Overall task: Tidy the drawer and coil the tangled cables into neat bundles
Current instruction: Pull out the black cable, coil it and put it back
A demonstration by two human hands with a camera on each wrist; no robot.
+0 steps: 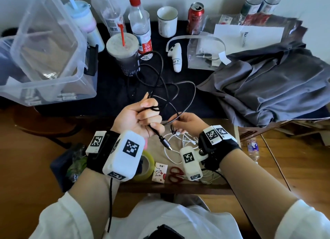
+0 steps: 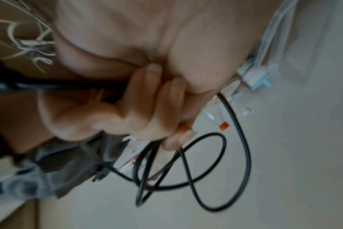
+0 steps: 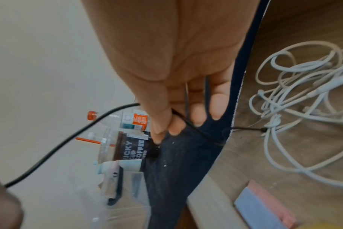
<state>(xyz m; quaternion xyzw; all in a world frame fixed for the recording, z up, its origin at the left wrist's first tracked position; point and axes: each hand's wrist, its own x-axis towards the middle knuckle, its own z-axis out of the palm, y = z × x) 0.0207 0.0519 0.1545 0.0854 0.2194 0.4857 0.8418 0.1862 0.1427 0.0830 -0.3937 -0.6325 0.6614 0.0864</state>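
Observation:
A long black cable [image 1: 195, 92] loops loosely over the dark table top. My left hand [image 1: 142, 117] grips several of its strands in a fist, and the plug end [image 1: 167, 146] hangs out below. In the left wrist view the curled fingers [image 2: 147, 100] clamp the cable [image 2: 247, 155], whose loops dangle free. My right hand [image 1: 187, 121] pinches a strand of the same cable just to the right. The right wrist view shows the thumb and fingertips [image 3: 166, 124] closed on the black cable [image 3: 68, 139]. A tangle of white cables [image 1: 178, 142] [image 3: 284, 108] lies in the open drawer [image 1: 157, 149] below both hands.
The drawer also holds a tape roll [image 1: 146, 165], red scissors [image 1: 175, 174] and a small card box [image 1: 159, 172]. On the table stand a clear plastic box [image 1: 44, 51], a coffee cup [image 1: 125, 51], a water bottle [image 1: 141, 29], a mug [image 1: 167, 21], a can [image 1: 195, 17], a white controller [image 1: 175, 58] and grey cloth [image 1: 267, 81].

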